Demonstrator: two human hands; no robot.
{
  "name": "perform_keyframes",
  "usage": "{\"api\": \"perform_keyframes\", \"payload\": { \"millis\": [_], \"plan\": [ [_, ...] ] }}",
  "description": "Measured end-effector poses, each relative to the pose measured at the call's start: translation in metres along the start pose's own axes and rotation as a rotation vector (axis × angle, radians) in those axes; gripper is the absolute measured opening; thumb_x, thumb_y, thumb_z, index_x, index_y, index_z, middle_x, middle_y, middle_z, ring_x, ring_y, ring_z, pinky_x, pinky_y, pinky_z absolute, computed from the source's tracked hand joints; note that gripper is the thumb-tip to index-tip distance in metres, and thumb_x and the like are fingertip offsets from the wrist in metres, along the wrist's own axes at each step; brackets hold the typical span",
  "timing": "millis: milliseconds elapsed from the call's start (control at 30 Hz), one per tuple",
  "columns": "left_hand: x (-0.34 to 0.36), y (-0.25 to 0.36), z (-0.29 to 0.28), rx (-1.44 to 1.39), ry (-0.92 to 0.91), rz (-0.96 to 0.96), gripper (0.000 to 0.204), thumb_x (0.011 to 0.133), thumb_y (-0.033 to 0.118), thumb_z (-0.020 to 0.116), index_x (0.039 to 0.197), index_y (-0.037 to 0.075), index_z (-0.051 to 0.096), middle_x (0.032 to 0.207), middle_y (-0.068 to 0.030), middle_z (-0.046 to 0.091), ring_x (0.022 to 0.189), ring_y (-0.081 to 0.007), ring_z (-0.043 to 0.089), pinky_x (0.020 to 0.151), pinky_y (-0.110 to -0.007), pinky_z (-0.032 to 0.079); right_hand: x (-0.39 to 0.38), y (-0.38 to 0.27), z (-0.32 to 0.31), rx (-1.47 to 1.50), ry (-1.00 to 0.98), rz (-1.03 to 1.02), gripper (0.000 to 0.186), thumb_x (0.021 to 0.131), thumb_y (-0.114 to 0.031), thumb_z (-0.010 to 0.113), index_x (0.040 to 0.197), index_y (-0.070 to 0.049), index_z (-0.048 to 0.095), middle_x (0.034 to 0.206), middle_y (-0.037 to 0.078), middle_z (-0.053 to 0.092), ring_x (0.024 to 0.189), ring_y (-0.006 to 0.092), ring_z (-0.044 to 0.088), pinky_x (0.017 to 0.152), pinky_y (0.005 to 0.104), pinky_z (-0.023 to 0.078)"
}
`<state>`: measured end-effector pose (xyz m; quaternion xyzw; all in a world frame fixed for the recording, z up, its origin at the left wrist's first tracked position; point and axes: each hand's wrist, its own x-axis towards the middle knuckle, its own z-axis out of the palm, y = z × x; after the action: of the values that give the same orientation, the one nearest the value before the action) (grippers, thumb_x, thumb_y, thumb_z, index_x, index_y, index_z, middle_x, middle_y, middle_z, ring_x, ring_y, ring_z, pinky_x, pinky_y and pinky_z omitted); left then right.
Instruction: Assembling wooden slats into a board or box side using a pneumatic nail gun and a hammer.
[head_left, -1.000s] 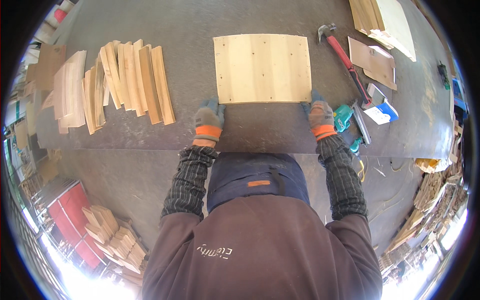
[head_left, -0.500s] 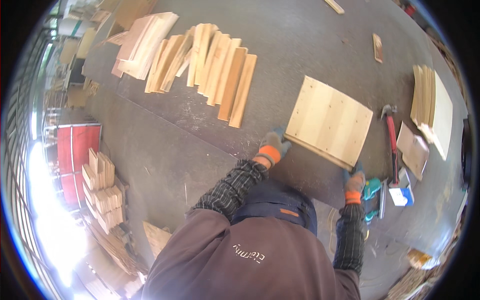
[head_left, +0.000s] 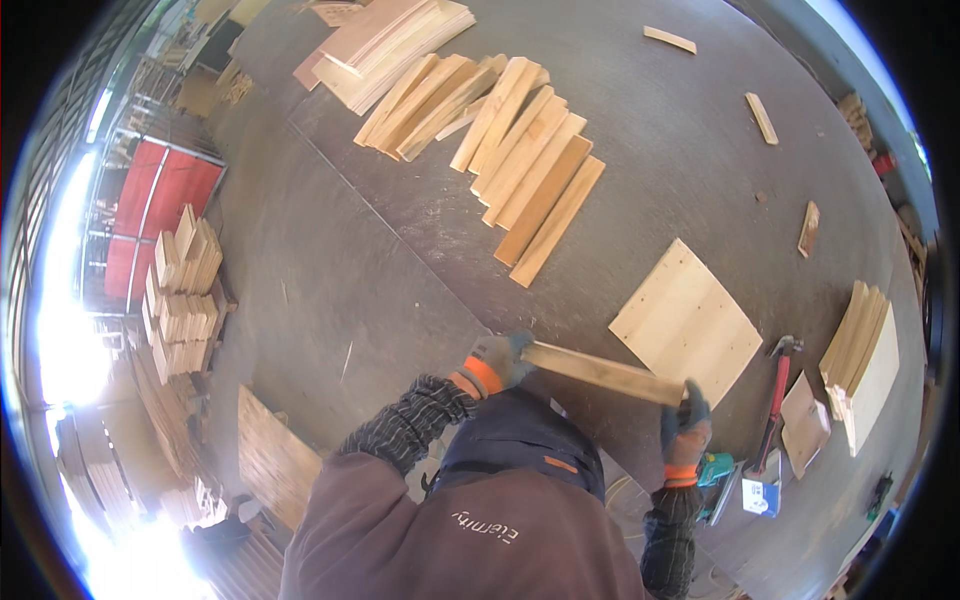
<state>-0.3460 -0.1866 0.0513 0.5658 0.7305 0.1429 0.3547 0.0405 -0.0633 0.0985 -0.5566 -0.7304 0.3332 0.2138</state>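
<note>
A pale wooden board (head_left: pixel 600 372), seen as a long narrow strip, spans the gap between my two hands close to my body. My left hand (head_left: pixel 500 362), in a grey glove with an orange cuff, grips its left end. At its right end, my right hand (head_left: pixel 687 432) is closed, gloved the same way. Just beyond the strip, a square pale panel (head_left: pixel 690 322) with small dark dots lies on the dark table; whether strip and panel touch I cannot tell.
Several wooden slats (head_left: pixel 530 150) lie in a row farther off, beside stacked thin sheets (head_left: pixel 390 45). To the right are a red-handled hammer (head_left: pixel 777 390), a teal power tool (head_left: pixel 716 470) and stacked boards (head_left: pixel 858 345). More wood pieces (head_left: pixel 185 320) are piled at left.
My hands have left the panel's near corners and now hold the narrow strip nearer my body. The view has turned, so the slats and panel appear shifted.
</note>
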Motion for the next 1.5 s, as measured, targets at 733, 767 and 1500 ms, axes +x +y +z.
{"api": "perform_keyframes", "payload": {
  "millis": [733, 767, 1500],
  "plan": [
    [0.224, -0.116, -0.160, -0.033, 0.979, -0.375, 0.047, 0.094, 0.029, 0.070, 0.130, 0.000, 0.059, 0.130, -0.0300, 0.064, 0.108, -0.0520, 0.068, 0.087, -0.056, 0.058, -0.046, -0.011, 0.027, -0.003, -0.038, 0.265, 0.055, 0.091, -0.007, 0.074, 0.145, -0.007, 0.062, 0.104, 0.010, 0.073, 0.090, 0.0174, 0.069, 0.078, 0.0316, 0.058],
    [0.243, -0.129, -0.170, -0.015, 0.969, -0.396, 0.048, 0.093, 0.028, 0.071, 0.133, 0.002, 0.061, 0.131, -0.0302, 0.064, 0.109, -0.0523, 0.068, 0.089, -0.055, 0.058, -0.051, -0.008, 0.027, 0.015, -0.040, 0.314, 0.056, 0.091, -0.008, 0.074, 0.145, -0.005, 0.061, 0.102, 0.011, 0.073, 0.090, 0.0185, 0.069, 0.078, 0.0320, 0.058],
    [0.141, -0.027, -0.132, 0.039, 0.687, -0.119, 0.051, 0.084, 0.031, 0.079, 0.127, 0.006, 0.068, 0.126, -0.0196, 0.066, 0.104, -0.0436, 0.070, 0.088, -0.051, 0.058, -0.058, 0.011, 0.034, 0.087, -0.096, 0.346, 0.048, 0.094, -0.008, 0.072, 0.141, -0.004, 0.064, 0.101, 0.009, 0.074, 0.089, 0.0155, 0.070, 0.079, 0.0307, 0.058]
  ]
}}
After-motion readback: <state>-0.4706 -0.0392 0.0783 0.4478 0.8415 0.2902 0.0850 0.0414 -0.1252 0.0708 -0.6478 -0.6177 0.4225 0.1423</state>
